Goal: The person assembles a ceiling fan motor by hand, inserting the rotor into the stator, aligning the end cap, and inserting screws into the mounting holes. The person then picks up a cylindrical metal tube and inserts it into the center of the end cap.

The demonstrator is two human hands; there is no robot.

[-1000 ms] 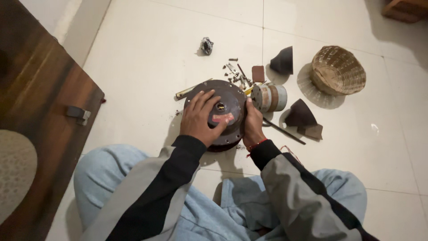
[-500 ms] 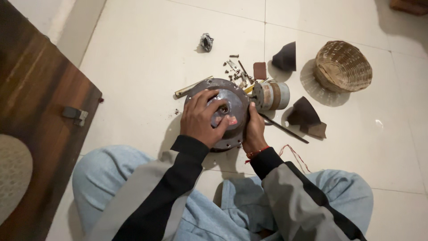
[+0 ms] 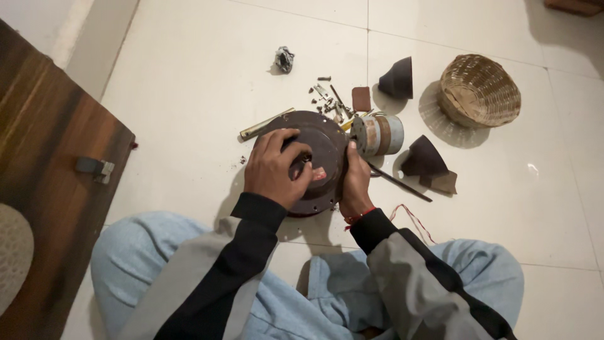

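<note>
A round dark metal motor housing (image 3: 324,141) lies flat on the tiled floor in front of my crossed legs. My left hand (image 3: 275,169) rests on top of it, fingers curled over its centre hub. My right hand (image 3: 355,182) grips the disc's right rim, thumb up along the edge. Touching the disc's upper right side is a cylindrical grey and copper-banded motor core (image 3: 377,135). What my left fingers pinch at the hub is hidden.
Several loose screws and small parts (image 3: 330,101) lie beyond the disc, with a brass-coloured rod (image 3: 264,124), a thin dark rod (image 3: 399,184), two dark cone-shaped covers (image 3: 397,77) (image 3: 425,158), a woven basket (image 3: 479,90), a crumpled scrap (image 3: 284,59). A wooden board (image 3: 50,182) is at left.
My left hand has shifted over the hub, fingers curling in tighter. My right hand slid from the top toward the disc's right rim. The view has moved slightly.
</note>
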